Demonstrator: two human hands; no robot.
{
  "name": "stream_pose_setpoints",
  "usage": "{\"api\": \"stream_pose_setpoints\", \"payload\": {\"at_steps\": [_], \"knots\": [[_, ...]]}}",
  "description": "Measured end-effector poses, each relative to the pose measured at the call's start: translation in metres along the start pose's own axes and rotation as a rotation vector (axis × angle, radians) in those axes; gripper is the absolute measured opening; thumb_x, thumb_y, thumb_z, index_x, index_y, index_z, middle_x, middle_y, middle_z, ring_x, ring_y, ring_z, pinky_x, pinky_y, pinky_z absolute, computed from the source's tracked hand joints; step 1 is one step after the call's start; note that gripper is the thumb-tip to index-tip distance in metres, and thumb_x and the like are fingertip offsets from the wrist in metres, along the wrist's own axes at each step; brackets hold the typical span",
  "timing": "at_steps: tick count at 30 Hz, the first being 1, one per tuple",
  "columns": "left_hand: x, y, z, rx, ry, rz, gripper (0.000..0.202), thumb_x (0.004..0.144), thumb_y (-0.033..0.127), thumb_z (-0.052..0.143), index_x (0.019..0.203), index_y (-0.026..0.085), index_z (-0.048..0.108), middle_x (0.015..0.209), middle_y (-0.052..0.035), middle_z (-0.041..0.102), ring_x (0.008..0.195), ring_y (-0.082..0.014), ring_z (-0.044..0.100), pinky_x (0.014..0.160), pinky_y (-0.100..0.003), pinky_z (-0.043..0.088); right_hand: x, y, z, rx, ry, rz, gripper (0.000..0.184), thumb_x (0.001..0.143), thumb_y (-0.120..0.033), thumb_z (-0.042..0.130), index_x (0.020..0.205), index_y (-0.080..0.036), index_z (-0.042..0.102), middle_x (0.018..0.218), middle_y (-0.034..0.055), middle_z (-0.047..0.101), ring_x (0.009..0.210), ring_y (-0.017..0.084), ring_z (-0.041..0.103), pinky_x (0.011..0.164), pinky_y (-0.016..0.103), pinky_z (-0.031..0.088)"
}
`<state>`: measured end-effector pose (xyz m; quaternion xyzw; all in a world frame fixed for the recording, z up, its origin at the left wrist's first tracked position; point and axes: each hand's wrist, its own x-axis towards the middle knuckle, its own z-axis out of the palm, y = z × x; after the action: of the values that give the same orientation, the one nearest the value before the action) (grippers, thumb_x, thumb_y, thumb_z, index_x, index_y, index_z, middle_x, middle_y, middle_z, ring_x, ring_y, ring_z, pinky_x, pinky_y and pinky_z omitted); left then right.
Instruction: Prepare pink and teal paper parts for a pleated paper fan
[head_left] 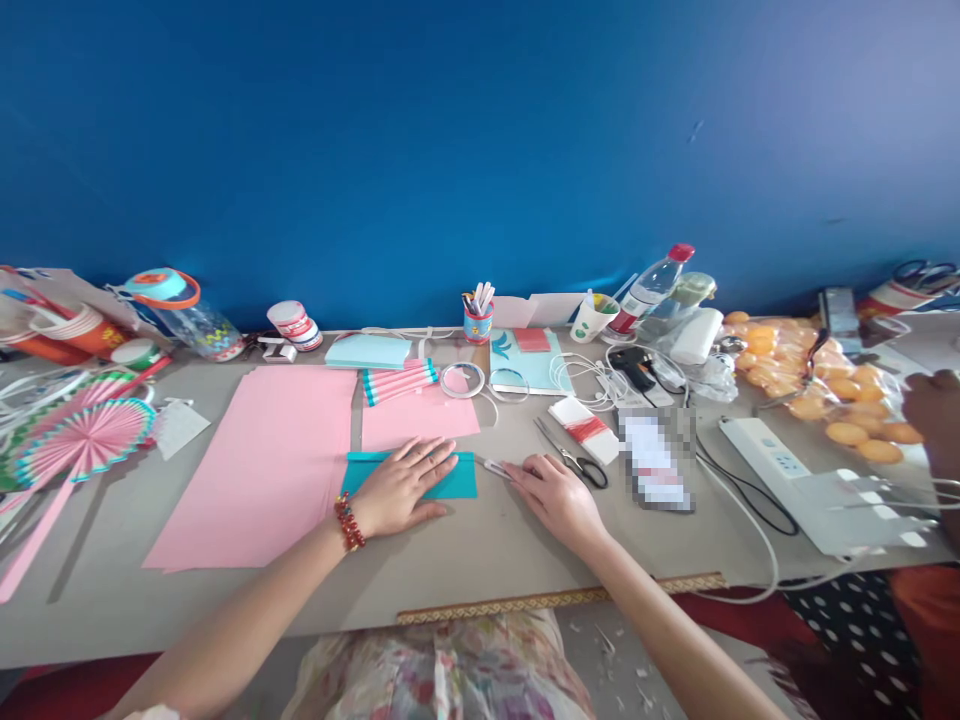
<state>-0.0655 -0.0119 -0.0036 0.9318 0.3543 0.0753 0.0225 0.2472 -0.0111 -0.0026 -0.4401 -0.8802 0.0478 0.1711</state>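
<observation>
A strip of teal paper [459, 482] lies flat on the table, with a fold or crease along its upper edge. My left hand [401, 485] rests on it, palm down with fingers stretched out, and hides its middle. Just right of the strip, my right hand [551, 492] grips a slim pale tool that looks like a craft knife [495, 467], its tip near the paper's right end. Left of the strip is a stack of pink paper sheets [262, 460]. Behind it, pleated pink-and-teal paper [400, 382] lies on a smaller pink sheet [420, 418].
Scissors [574, 462] and a white-and-red packet [585, 430] lie right of my right hand. Farther right are a power strip [780, 470], cables and a bag of orange balls [817, 370]. Paper fans [90, 440] stand at left. Another person's hand [934, 420] shows at the right edge.
</observation>
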Motion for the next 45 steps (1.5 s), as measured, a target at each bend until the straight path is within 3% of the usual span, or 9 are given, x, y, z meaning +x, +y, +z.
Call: {"api": "stream_pose_setpoints", "payload": {"at_steps": [23, 32, 38, 45], "knots": [[0.000, 0.000, 0.000, -0.003, -0.013, 0.000, 0.073, 0.098, 0.065, 0.031, 0.157, 0.023, 0.019, 0.162, -0.0070, 0.027, 0.149, -0.0258, 0.025, 0.121, -0.046, 0.018, 0.001, -0.003, 0.003, -0.042, 0.006, -0.043, 0.033, 0.103, -0.027, 0.043, 0.125, -0.025, 0.067, 0.091, 0.0066, 0.063, 0.084, 0.017, 0.057, 0.077, 0.025, 0.046], [-0.001, 0.000, 0.001, 0.013, 0.031, 0.010, 0.073, 0.098, 0.064, 0.032, 0.158, 0.024, 0.018, 0.161, -0.0063, 0.029, 0.149, -0.0245, 0.026, 0.121, -0.045, 0.020, 0.006, -0.009, 0.003, -0.059, 0.005, -0.028, 0.030, 0.102, -0.027, 0.045, 0.121, -0.026, 0.069, 0.089, 0.0055, 0.064, 0.082, 0.016, 0.058, 0.074, 0.024, 0.045], [-0.001, 0.000, 0.002, 0.023, 0.000, -0.005, 0.078, 0.098, 0.065, 0.028, 0.159, 0.019, 0.011, 0.162, -0.0076, 0.028, 0.149, -0.0239, 0.024, 0.122, -0.043, 0.015, 0.006, -0.009, 0.004, -0.043, -0.004, -0.024, 0.032, 0.103, -0.028, 0.044, 0.124, -0.023, 0.067, 0.090, 0.0064, 0.063, 0.083, 0.016, 0.058, 0.075, 0.025, 0.046], [-0.001, 0.000, 0.003, 0.029, 0.007, -0.002, 0.078, 0.098, 0.066, 0.030, 0.158, 0.019, 0.014, 0.162, -0.0098, 0.026, 0.149, -0.0241, 0.026, 0.122, -0.044, 0.016, 0.006, -0.009, 0.005, -0.031, 0.002, -0.022, 0.033, 0.103, -0.028, 0.043, 0.125, -0.024, 0.067, 0.091, 0.0065, 0.063, 0.084, 0.017, 0.057, 0.076, 0.026, 0.047]]}}
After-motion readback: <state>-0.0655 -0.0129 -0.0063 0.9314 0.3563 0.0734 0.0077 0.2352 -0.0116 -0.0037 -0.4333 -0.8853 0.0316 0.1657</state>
